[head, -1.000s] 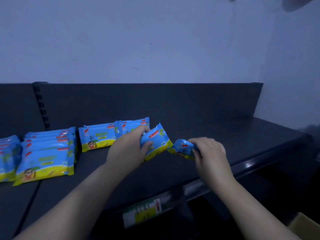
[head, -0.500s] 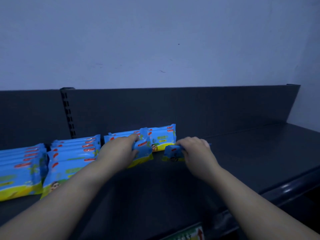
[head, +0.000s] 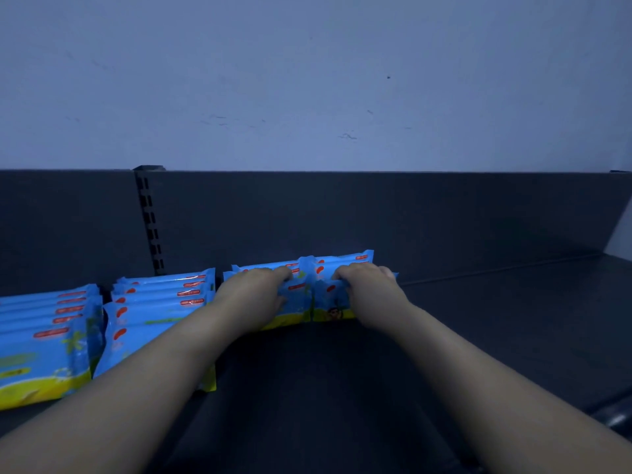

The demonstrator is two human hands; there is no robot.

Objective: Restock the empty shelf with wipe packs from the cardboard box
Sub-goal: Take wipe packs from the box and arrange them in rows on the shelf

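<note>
Both hands press blue-and-yellow plastic wipe packs [head: 297, 295] upright, left hand [head: 253, 299] and right hand [head: 372, 295] fingers clamped on them; right of these, the dark metal shelf [head: 496, 330] lies bare, much left.

Both hands moved far, toward shelf back. Left hand [head: 254, 299] pack [head: 294, 302], earlier tilted in air, now down at front of third stack. Right hand [head: 371, 292] pack [head: 330, 302], earlier apart at right, now set just beside it, edges touching.
</note>
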